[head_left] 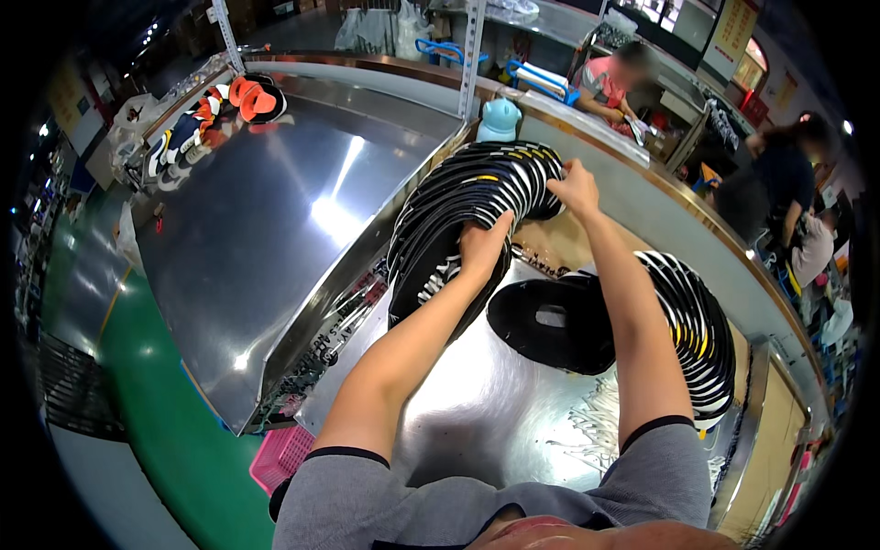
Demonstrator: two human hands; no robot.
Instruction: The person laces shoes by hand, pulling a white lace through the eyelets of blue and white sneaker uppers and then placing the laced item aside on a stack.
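A long nested stack of black shoe uppers [458, 197] with white and yellow edges leans in a curve at the far side of my metal table. My left hand [486, 246] grips the near inner side of the stack, thumb up; its other fingers are partly hidden among the uppers. At the stack's far right end, my right hand [576, 188] pinches the edge of the uppers. One flat black upper [513, 316] with an oval opening lies below my right forearm. A second nested stack of uppers [692, 330] stands to the right of that forearm.
Thin white strips [591, 426] lie scattered on the metal table [477, 403]. A light blue figure-shaped object [500, 119] stands behind the stack. Left is another metal table [275, 229] with orange and dark shoe pieces [257, 96]. A pink basket [280, 456] sits below. Co-workers [610, 82] are beyond the partition.
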